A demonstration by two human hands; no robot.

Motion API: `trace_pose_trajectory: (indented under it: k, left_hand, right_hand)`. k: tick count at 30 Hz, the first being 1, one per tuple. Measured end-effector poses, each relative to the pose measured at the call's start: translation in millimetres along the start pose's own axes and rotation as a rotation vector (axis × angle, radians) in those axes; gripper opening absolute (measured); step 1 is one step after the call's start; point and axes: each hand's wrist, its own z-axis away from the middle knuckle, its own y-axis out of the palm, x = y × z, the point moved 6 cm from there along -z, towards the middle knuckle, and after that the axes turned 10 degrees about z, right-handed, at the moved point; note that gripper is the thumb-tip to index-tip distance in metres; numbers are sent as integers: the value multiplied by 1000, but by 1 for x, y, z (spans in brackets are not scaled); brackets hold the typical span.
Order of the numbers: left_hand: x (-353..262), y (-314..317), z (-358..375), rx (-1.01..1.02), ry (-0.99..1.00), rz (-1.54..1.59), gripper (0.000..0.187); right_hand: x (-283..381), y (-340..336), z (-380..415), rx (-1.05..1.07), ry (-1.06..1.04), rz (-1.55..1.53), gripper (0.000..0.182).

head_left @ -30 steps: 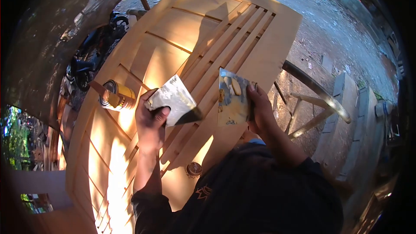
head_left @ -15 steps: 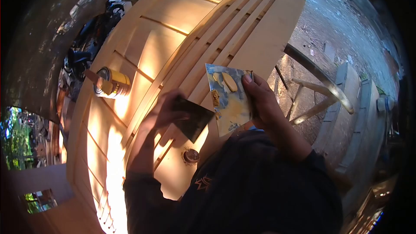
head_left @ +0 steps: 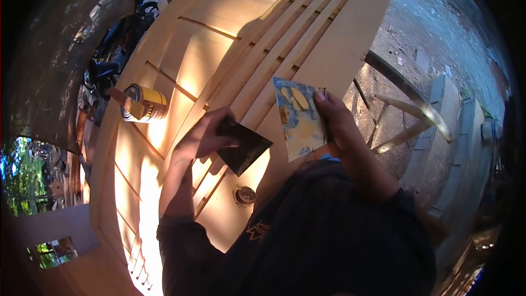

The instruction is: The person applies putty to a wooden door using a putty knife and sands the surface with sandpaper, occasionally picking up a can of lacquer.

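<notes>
Sunlit wooden panelwork (head_left: pixel 350 33), grooved at left and slatted through the middle, stands above bare ground (head_left: pixel 402 35). Left hand (head_left: pixel 204 137) grips a dark flat plate (head_left: pixel 245 151) over the near slats. Right hand (head_left: pixel 338 121) holds a paste-smeared plate (head_left: pixel 301 129) by its right edge, just right of the dark one, a gap showing between them. Yellow can (head_left: pixel 155 103) rests at left; a round brown object (head_left: pixel 245 195) sits on the near end, contents indistinct.

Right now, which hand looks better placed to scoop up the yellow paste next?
Probably the left hand: it holds a dark flat spreader, one corner pointing toward the smeared plate. The right hand is occupied holding that plate, which carries the yellow paste.
</notes>
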Motion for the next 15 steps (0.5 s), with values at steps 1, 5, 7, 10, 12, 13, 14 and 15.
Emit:
trace_pose_trajectory:
  k: [1, 5, 7, 10, 12, 13, 14, 15]
  left_hand:
    - [5, -4, 4, -67, 71, 304, 33]
    - [4, -41, 9, -651, 232, 864, 27]
    - [4, -45, 6, -783, 296, 994, 24]
    - [6, -17, -9, -862, 209, 1219, 21]
    - [8, 14, -23, -807, 160, 1363, 19]
    - [10, 28, -30, -753, 102, 1376, 19]
    - [13, 41, -36, -696, 43, 1390, 19]
    - [16, 54, -44, -598, 24, 1406, 20]
  right_hand:
    - [0, -7, -1, 36, -29, 5, 33]
    - [-12, -12, -4, 33, 3, -49, 33]
    - [-20, -11, -2, -3, 74, -3, 33]
    - [-30, -5, 2, 7, 89, 80, 33]
    - [-37, 0, 4, 34, 71, 42, 33]
    - [-40, 2, 3, 50, 63, 19, 33]
    - [-42, 3, 1, 19, 29, 29, 33]
    - [-42, 3, 0, -15, -6, 39, 34]
